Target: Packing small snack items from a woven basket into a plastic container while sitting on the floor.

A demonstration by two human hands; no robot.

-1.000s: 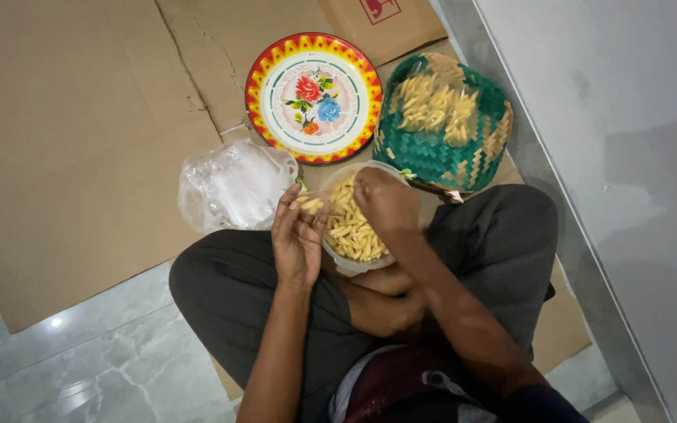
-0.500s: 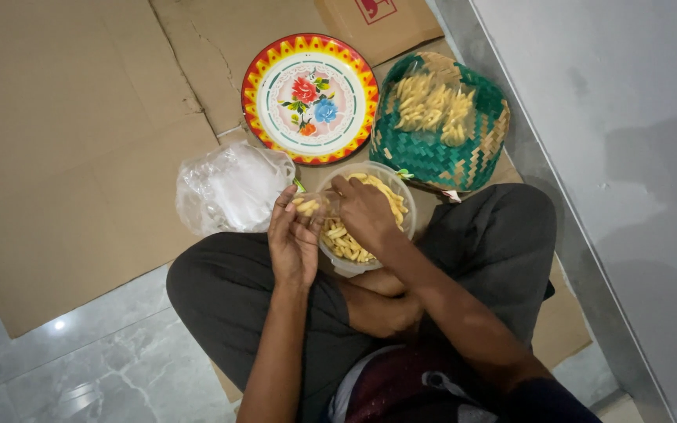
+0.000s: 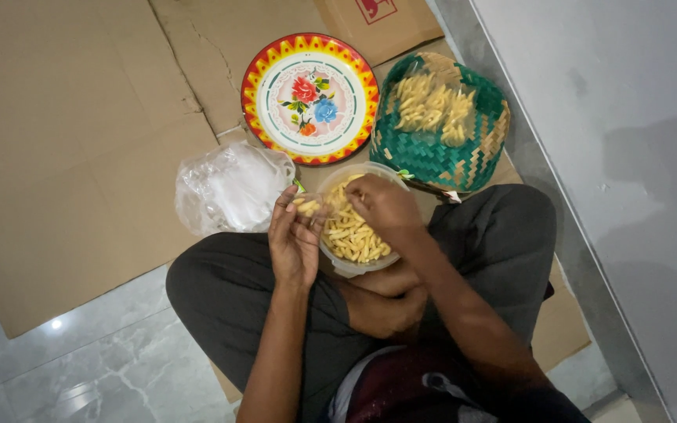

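I sit cross-legged with a clear plastic tub (image 3: 337, 263) of yellow snack sticks (image 3: 350, 235) resting on my lap. My left hand (image 3: 293, 239) is cupped at the tub's left rim and holds a few of the sticks in its palm. My right hand (image 3: 381, 205) reaches into the tub from the right, its fingers pinched over the sticks. Whether it grips any is hidden by the knuckles.
A round enamel plate (image 3: 254, 94) with painted flowers and a red-yellow rim lies ahead on flattened cardboard (image 3: 64, 141). To its right, a green woven basket (image 3: 432, 160) holds more sticks. A crumpled clear plastic bag (image 3: 225, 192) lies left of the tub. A grey wall (image 3: 613, 157) runs along the right.
My right hand has shifted left and down into the tub, uncovering the sticks. The left hand stays cupped by the rim with sticks in it.
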